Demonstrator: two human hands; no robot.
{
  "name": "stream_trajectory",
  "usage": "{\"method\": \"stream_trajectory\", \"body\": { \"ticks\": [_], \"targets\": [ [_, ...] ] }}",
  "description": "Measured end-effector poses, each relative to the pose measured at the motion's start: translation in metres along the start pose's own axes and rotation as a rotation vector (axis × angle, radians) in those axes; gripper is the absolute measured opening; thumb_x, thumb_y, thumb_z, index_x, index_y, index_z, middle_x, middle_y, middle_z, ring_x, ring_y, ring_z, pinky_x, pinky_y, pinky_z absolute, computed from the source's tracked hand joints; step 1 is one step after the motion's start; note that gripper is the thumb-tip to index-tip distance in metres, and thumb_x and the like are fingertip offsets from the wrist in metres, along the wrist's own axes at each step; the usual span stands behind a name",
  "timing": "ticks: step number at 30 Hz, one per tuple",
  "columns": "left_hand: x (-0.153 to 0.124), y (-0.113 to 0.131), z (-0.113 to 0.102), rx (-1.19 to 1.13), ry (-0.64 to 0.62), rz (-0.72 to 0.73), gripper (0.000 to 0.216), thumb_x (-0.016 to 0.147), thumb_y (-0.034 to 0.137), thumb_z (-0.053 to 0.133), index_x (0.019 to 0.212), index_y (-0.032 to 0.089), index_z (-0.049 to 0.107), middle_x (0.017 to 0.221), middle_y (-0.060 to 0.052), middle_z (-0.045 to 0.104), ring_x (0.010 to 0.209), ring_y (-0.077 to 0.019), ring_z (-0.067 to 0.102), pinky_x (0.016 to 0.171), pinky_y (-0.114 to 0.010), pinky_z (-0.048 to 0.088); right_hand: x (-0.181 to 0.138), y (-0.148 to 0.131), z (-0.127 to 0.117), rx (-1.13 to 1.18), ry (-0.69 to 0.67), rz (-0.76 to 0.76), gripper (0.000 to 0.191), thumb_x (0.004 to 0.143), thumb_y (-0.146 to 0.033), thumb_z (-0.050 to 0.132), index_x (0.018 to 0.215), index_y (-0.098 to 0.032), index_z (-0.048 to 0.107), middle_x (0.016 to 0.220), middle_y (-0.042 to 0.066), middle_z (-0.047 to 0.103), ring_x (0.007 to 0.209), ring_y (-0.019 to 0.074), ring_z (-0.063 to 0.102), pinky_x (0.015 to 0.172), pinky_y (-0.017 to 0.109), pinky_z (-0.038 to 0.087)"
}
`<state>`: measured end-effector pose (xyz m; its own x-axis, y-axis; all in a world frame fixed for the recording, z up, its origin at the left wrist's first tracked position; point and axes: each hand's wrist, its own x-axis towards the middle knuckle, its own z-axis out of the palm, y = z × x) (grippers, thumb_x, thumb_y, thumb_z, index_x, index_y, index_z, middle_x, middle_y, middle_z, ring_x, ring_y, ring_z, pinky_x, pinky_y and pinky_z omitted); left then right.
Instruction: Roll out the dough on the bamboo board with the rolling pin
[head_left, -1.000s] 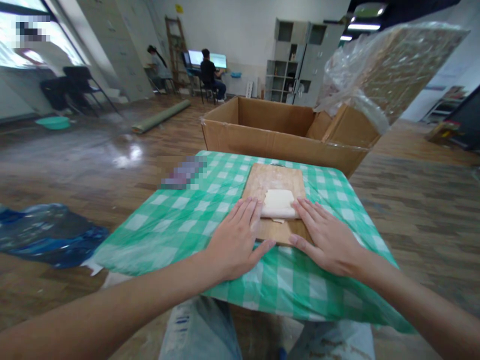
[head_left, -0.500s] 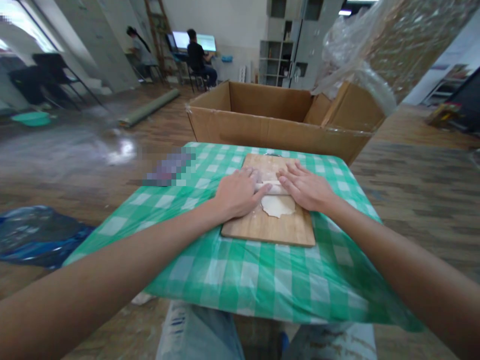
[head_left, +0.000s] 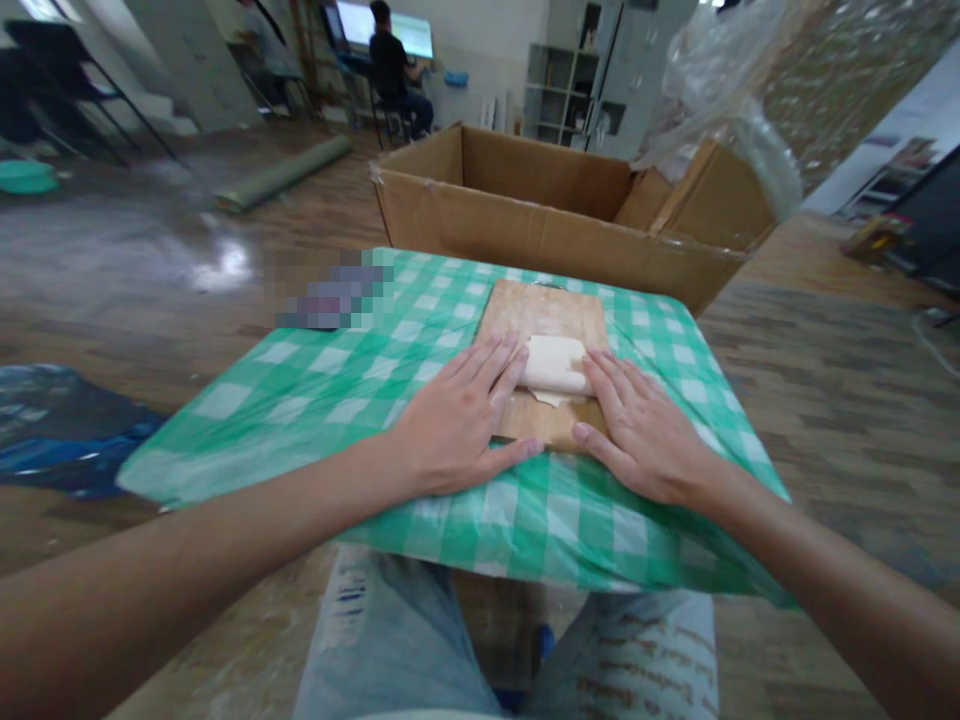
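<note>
A pale sheet of dough (head_left: 553, 365) lies wrapped round a roller on a wooden board (head_left: 541, 310), which sits on a table with a green checked cloth (head_left: 352, 400). My left hand (head_left: 457, 420) lies flat with fingers stretched out, its fingertips at the left end of the dough roll. My right hand (head_left: 637, 425) lies flat the same way at the roll's right end. Both palms rest near the board's front edge. The roller itself is hidden under the dough.
An open cardboard box (head_left: 555, 215) stands right behind the table, with a plastic-wrapped slab (head_left: 757, 90) sticking up from its right side. A blue plastic sheet (head_left: 52, 430) lies on the wooden floor at left. A person (head_left: 394, 65) sits at screens far back.
Half a second ago both hands were further up the board with flat dough showing below them. Now they have drawn back toward me and the dough is rolled up between my fingertips.
</note>
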<state>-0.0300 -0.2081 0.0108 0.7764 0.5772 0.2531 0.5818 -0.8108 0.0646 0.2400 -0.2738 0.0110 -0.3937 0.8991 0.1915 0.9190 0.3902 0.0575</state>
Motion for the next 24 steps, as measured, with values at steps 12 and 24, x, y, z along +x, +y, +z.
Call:
{"method": "stream_trajectory", "body": {
  "ticks": [12, 24],
  "targets": [
    [-0.037, 0.017, -0.009, -0.054, 0.025, 0.055, 0.093, 0.096, 0.072, 0.048, 0.164, 0.011, 0.032, 0.166, -0.020, 0.038, 0.158, -0.0375, 0.028, 0.130, -0.055, 0.023, -0.040, -0.033, -0.008, 0.076, 0.033, -0.002, 0.086, 0.104, -0.061, 0.043, 0.170, -0.016, 0.012, 0.172, 0.017, 0.027, 0.159, 0.0374, 0.024, 0.124, 0.063, 0.031],
    [0.116, -0.047, -0.024, -0.303, -0.205, -0.130, 0.053, 0.085, 0.049, 0.072, 0.125, 0.014, 0.064, 0.124, -0.013, 0.073, 0.111, -0.0275, 0.069, 0.093, -0.035, 0.053, -0.006, -0.020, 0.003, 0.165, 0.170, 0.127, 0.018, 0.105, -0.028, 0.051, 0.115, -0.020, 0.064, 0.112, 0.013, 0.068, 0.108, 0.0330, 0.063, 0.095, 0.051, 0.054]
  ]
}}
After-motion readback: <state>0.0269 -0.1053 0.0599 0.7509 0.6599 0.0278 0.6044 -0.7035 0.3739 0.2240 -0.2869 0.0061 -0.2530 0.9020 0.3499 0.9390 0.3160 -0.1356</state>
